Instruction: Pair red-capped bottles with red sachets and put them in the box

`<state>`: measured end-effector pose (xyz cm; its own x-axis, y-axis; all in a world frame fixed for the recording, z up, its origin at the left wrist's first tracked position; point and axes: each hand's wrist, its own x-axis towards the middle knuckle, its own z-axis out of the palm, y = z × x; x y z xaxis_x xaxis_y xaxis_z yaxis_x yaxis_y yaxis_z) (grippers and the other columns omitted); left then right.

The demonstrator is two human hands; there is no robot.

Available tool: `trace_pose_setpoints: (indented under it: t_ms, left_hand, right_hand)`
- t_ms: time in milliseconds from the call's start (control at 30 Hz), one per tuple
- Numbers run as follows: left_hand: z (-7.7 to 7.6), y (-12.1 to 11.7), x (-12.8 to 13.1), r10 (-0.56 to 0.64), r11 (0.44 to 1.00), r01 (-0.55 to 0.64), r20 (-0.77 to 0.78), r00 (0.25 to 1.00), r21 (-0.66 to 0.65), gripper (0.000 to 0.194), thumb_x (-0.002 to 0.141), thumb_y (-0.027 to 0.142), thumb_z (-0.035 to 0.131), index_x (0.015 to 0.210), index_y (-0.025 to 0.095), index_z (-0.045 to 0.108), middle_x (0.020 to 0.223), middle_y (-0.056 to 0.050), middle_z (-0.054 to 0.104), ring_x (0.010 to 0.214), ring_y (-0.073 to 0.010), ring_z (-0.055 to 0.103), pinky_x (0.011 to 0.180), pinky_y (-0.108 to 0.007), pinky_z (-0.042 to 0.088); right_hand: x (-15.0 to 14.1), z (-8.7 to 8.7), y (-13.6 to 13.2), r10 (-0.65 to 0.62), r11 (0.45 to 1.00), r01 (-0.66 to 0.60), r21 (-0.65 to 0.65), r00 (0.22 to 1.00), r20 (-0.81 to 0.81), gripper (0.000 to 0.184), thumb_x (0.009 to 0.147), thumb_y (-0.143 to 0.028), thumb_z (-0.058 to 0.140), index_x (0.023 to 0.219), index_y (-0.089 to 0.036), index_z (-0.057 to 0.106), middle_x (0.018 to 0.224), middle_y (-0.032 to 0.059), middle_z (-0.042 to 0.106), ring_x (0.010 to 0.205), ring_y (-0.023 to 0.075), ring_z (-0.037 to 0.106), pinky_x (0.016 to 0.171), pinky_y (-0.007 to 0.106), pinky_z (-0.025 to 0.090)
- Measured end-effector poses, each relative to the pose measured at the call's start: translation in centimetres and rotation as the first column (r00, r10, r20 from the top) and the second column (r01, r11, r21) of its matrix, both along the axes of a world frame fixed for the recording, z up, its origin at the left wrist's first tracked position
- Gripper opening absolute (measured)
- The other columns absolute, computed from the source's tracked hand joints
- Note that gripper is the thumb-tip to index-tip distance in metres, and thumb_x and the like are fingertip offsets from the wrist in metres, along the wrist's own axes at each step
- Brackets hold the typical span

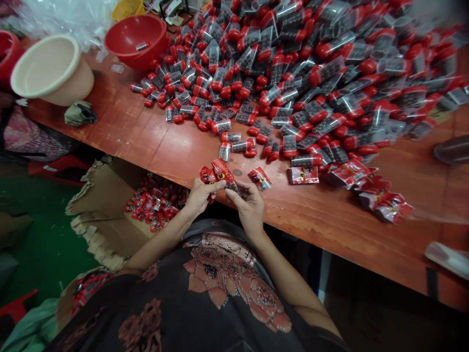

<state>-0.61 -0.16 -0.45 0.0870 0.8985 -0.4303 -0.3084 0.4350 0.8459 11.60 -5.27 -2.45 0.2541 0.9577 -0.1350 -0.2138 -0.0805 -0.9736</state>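
Note:
My left hand point(200, 196) is closed around red printed packets at the table's front edge. One red packet point(223, 170) angles up between my hands, and part of another shows beside my left thumb. My right hand point(251, 208) pinches the lower right end of the same packet, where something dark shows; what it is I cannot make out. Just right of my hands a similar printed packet point(260, 178) lies apart on the table. Beyond them is a big heap of clear tubes point(234, 88) with red caps and dark round contents.
More red packets lie by a flat packet point(304, 175) on the right. A red bowl point(135, 36) and a cream tub point(51, 73) stand at the back left. Below the edge, a cardboard box point(106, 195) holds red packets. A dark cup point(452, 149) lies far right.

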Motion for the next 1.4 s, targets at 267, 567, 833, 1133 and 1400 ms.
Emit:
trace_pose_setpoints:
  t_ms: [267,567,833,1133,1400]
  left_hand:
    - [0.5,-0.1,0.2,0.059,0.998,-0.056,-0.078,0.995,0.043,0.034,0.055,0.029,0.086,0.061,0.014,0.056,0.051,0.006,0.047,0.042,-0.0034,0.035,0.037,-0.019,0.026]
    - [0.3,-0.5,0.8,0.013,0.998,-0.006,-0.135,0.991,0.056,0.032,0.054,0.03,0.086,0.063,0.014,0.059,0.054,0.006,0.049,0.043,-0.0034,0.035,0.038,-0.02,0.025]
    - [0.5,-0.3,0.4,0.025,1.0,-0.024,-0.063,0.998,0.014,0.034,0.055,0.033,0.085,0.065,0.015,0.059,0.053,0.006,0.049,0.042,-0.0037,0.036,0.037,-0.02,0.026]
    - [-0.1,-0.9,1.8,-0.012,0.999,0.011,-0.041,0.999,-0.036,0.034,0.053,0.032,0.086,0.06,0.014,0.057,0.051,0.006,0.048,0.041,-0.0039,0.037,0.038,-0.02,0.026]
    - [-0.6,-1.3,3.0,-0.093,0.995,0.092,-0.017,0.996,-0.033,0.031,0.056,0.033,0.085,0.065,0.013,0.063,0.056,0.002,0.058,0.044,-0.0049,0.041,0.039,-0.02,0.026]
  right_hand:
    - [0.4,0.0,0.6,0.038,0.999,-0.038,0.02,0.999,-0.023,0.043,0.075,-0.027,0.074,0.115,-0.03,0.059,0.094,-0.0012,0.067,0.085,0.0143,0.066,0.082,0.032,0.057]
    - [1.0,-0.6,0.8,0.133,0.991,-0.133,0.01,0.991,-0.011,0.047,0.079,-0.027,0.07,0.124,-0.032,0.06,0.111,0.0027,0.069,0.098,0.0181,0.066,0.096,0.041,0.053]
    - [2.3,-1.1,0.8,0.199,0.979,-0.201,-0.01,0.974,-0.103,0.046,0.074,-0.031,0.075,0.119,-0.033,0.065,0.118,0.0011,0.068,0.091,0.0179,0.068,0.079,0.037,0.06]
    - [2.6,-1.8,-0.4,-0.003,0.996,-0.003,-0.085,0.998,-0.067,0.032,0.07,-0.032,0.077,0.098,-0.023,0.065,0.086,-0.0003,0.073,0.074,0.0161,0.069,0.071,0.034,0.06]
    - [3.4,-1.7,-1.3,-0.019,1.0,0.018,0.013,0.995,0.101,0.036,0.079,-0.032,0.069,0.115,-0.024,0.066,0.112,0.0053,0.066,0.1,0.0172,0.065,0.096,0.04,0.052]
